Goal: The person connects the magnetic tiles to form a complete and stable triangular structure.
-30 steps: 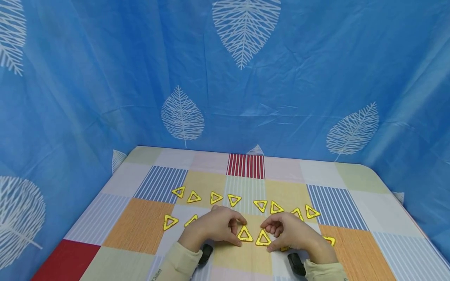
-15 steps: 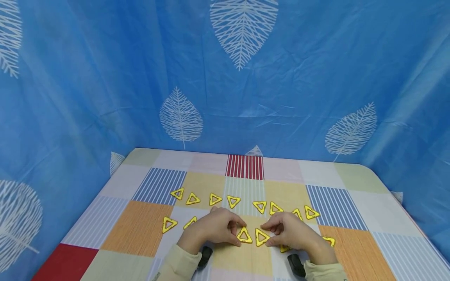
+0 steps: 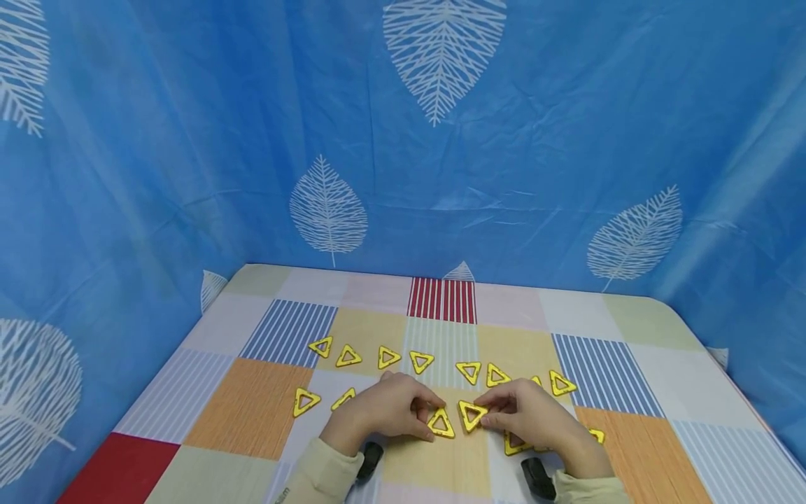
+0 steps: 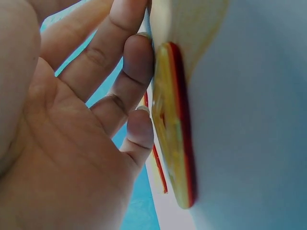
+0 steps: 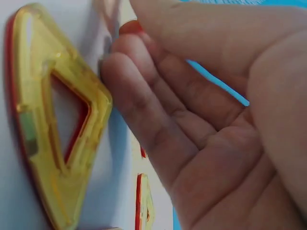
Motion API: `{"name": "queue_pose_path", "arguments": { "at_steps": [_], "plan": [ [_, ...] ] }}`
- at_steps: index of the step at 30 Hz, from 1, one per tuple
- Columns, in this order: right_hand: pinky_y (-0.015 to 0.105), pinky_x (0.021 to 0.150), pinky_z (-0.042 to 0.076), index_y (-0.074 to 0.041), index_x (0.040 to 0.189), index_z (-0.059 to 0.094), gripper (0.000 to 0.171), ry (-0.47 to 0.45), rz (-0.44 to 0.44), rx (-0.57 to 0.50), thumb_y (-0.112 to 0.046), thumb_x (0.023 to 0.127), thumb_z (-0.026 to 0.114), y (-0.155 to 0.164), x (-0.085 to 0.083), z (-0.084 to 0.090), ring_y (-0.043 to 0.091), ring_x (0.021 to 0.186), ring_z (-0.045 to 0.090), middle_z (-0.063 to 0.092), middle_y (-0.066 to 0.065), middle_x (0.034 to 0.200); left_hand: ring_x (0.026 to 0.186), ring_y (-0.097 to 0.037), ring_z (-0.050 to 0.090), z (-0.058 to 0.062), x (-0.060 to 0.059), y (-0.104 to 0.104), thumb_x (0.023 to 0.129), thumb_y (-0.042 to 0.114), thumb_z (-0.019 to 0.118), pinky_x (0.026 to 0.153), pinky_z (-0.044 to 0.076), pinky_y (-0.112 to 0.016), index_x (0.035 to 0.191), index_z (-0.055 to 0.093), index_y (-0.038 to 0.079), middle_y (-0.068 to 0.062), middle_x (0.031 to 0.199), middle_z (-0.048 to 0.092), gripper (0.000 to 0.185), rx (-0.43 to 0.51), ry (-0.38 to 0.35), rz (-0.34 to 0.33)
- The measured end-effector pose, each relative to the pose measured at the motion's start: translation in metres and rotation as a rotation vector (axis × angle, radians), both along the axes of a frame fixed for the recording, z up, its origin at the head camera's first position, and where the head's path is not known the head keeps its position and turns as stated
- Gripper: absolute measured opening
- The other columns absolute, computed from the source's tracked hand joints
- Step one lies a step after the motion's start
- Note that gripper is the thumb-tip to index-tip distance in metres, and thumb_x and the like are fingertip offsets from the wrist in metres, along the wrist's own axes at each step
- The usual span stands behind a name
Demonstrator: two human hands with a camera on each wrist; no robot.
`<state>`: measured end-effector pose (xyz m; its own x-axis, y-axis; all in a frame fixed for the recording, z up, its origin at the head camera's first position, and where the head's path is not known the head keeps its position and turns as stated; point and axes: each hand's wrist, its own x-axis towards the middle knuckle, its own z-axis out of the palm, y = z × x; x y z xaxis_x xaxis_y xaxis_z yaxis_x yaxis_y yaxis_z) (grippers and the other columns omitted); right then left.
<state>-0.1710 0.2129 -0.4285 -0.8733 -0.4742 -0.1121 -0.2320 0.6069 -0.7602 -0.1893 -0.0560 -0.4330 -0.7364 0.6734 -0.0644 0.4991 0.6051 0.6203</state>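
Between the thumb and fingers of my left hand (image 3: 380,409) a yellow triangular magnetic tile (image 3: 443,434) is pinched low over the table. My right hand (image 3: 532,420) pinches a second yellow triangular magnetic tile (image 3: 464,417) by its right corner. A small gap separates these two tiles. In the left wrist view another tile (image 4: 169,115), yellow with a red underside, lies beside the little-finger side of the hand. The right wrist view shows a large hollow tile (image 5: 36,76) on the table near the fingertips; only an orange-red edge (image 5: 129,27) appears between the fingers.
Several more yellow triangles lie across the patchwork cloth (image 3: 233,413), including a back-row tile (image 3: 380,358), a left tile (image 3: 297,404) and a right tile (image 3: 553,382). My forearms partly cover some. A blue leaf-print curtain (image 3: 403,175) surrounds the table.
The right hand has taken hold of its tile and turned it, lifting it slightly away from me. The left hand's tile has turned a little; that hand has hardly moved.
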Motion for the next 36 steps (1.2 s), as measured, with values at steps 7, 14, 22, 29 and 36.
{"name": "queue_pose_path", "arguments": {
  "at_steps": [7, 14, 22, 29, 36],
  "plan": [
    [0.028, 0.057, 0.051, -0.006, 0.111, 0.077, 0.027, -0.046, -0.016, -0.088, -0.019, 0.088, 0.080, -0.001, -0.001, 0.004, 0.016, 0.071, 0.066, 0.075, -0.001, 0.092, 0.062, 0.003, 0.053, 0.000, 0.000, 0.000, 0.081, 0.027, 0.087, 0.083, 0.028, -0.032, 0.122, 0.076, 0.021, 0.020, 0.065, 0.058, 0.043, -0.020, 0.006, -0.001],
    [0.026, 0.053, 0.048, -0.007, 0.105, 0.079, 0.026, -0.069, -0.036, -0.114, -0.020, 0.084, 0.084, -0.003, 0.000, 0.004, 0.014, 0.064, 0.059, 0.075, -0.001, 0.089, 0.062, 0.002, 0.052, 0.001, 0.002, 0.003, 0.080, 0.028, 0.087, 0.081, 0.029, -0.032, 0.120, 0.076, 0.021, 0.021, 0.065, 0.058, 0.042, -0.034, 0.005, 0.008],
    [0.025, 0.048, 0.044, -0.007, 0.102, 0.080, 0.021, -0.092, -0.026, -0.135, -0.019, 0.084, 0.083, -0.007, -0.001, 0.002, 0.010, 0.060, 0.056, 0.072, 0.000, 0.081, 0.062, 0.002, 0.052, 0.003, 0.004, 0.007, 0.079, 0.031, 0.087, 0.079, 0.030, -0.030, 0.119, 0.076, 0.022, 0.022, 0.064, 0.058, 0.042, -0.053, 0.011, 0.013],
    [0.027, 0.061, 0.053, -0.006, 0.101, 0.079, 0.019, -0.040, 0.019, -0.150, -0.017, 0.085, 0.082, -0.014, -0.002, -0.002, 0.013, 0.072, 0.067, 0.074, -0.002, 0.083, 0.061, 0.002, 0.051, 0.002, 0.005, 0.008, 0.078, 0.032, 0.088, 0.077, 0.030, -0.028, 0.118, 0.077, 0.023, 0.022, 0.064, 0.057, 0.043, -0.069, 0.031, 0.014],
    [0.028, 0.068, 0.055, -0.005, 0.105, 0.078, 0.022, -0.038, 0.045, -0.168, -0.019, 0.088, 0.080, -0.020, -0.002, -0.003, 0.016, 0.078, 0.070, 0.074, -0.003, 0.088, 0.061, 0.003, 0.051, 0.002, 0.004, 0.009, 0.078, 0.032, 0.087, 0.078, 0.030, -0.029, 0.116, 0.078, 0.023, 0.023, 0.062, 0.056, 0.040, -0.073, 0.053, 0.005]
  ]
}}
